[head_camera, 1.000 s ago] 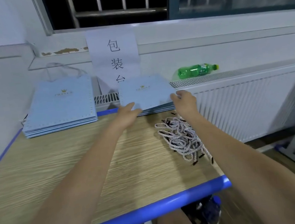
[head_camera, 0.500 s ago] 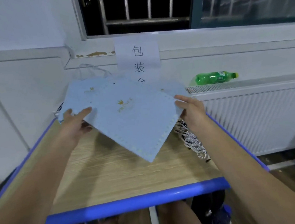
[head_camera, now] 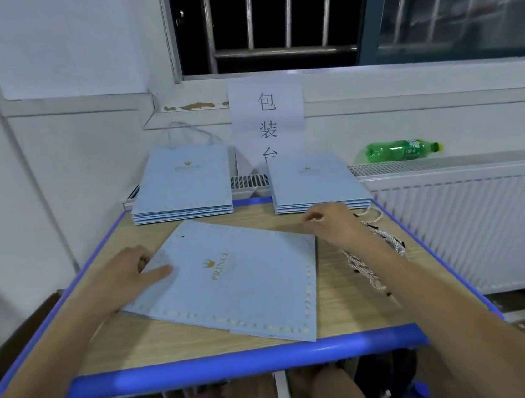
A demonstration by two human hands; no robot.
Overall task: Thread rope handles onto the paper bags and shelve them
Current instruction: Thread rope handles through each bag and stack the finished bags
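One bag (head_camera: 237, 277) lies on the table (head_camera: 240, 363) before two stacks (head_camera: 184, 188), ropes (head_camera: 365, 269) to its right

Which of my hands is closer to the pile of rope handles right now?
Right. The right hand hovers over the top edge of the flat bag, just left of the rope handles. The left hand rests on the bag's far left corner, across the bag from them.

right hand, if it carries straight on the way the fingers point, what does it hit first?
Likely the right hand, fingers curled and pointing left and away, meets the right-hand bag stack just beyond it. Depth is unclear; it may pass over the flat bag first.
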